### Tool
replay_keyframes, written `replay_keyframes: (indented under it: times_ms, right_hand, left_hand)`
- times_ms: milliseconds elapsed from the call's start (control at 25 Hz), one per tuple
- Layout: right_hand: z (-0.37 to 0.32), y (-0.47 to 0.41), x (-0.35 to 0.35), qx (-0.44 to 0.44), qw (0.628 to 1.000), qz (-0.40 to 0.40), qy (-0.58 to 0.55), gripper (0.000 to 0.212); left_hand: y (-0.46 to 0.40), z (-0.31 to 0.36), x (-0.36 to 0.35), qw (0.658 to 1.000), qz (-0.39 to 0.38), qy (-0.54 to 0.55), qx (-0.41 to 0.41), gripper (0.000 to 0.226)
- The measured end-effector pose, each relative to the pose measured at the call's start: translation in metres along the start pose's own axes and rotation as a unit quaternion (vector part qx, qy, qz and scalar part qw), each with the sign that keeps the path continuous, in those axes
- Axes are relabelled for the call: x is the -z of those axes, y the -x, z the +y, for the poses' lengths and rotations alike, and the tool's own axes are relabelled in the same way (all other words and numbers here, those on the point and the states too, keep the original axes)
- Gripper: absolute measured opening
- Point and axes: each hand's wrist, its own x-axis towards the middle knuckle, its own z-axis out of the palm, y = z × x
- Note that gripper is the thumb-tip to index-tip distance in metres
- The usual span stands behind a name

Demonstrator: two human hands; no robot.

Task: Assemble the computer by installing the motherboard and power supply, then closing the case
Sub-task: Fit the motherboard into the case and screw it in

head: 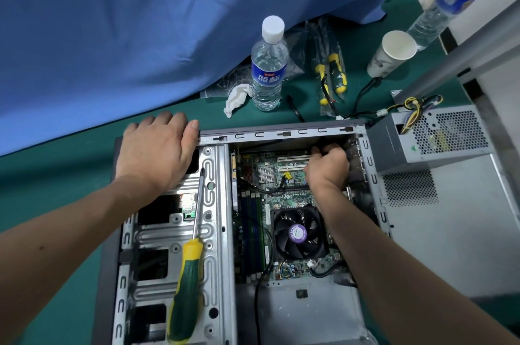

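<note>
An open grey computer case (281, 133) lies on its side on the green table. The green motherboard (284, 195) with its black fan (299, 233) sits inside the case. My left hand (157, 150) rests flat on the case's far left corner over the drive cage. Deep in the far right corner of the case my right hand (327, 167) has its fingers curled; what they hold is hidden. The grey power supply (430, 139) with coloured wires lies outside, against the case's right side, on a perforated side panel (450, 212).
A yellow-green screwdriver (188, 285) lies on the drive cage. Behind the case stand a water bottle (268, 66), a crumpled tissue (236, 98), bagged yellow-black tools (332, 74) and a paper cup (391, 53). Blue cloth (126, 21) hangs at the back left.
</note>
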Motion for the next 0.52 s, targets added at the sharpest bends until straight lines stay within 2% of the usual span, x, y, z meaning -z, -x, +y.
replay_keyframes:
  times_ms: [200,520]
  right_hand:
    - [0.0016,0.0058,0.0014,0.021,0.999,0.001,0.046,0.016]
    - [0.0005,0.0007,-0.0024,0.022,0.999,0.029,0.024,0.013]
  left_hand:
    - [0.001,0.0003,0.0008,1.0,0.0,0.001,-0.003,0.058]
    - [-0.0008,-0.0014,-0.0002,1.0,0.0,0.003,-0.001,0.059]
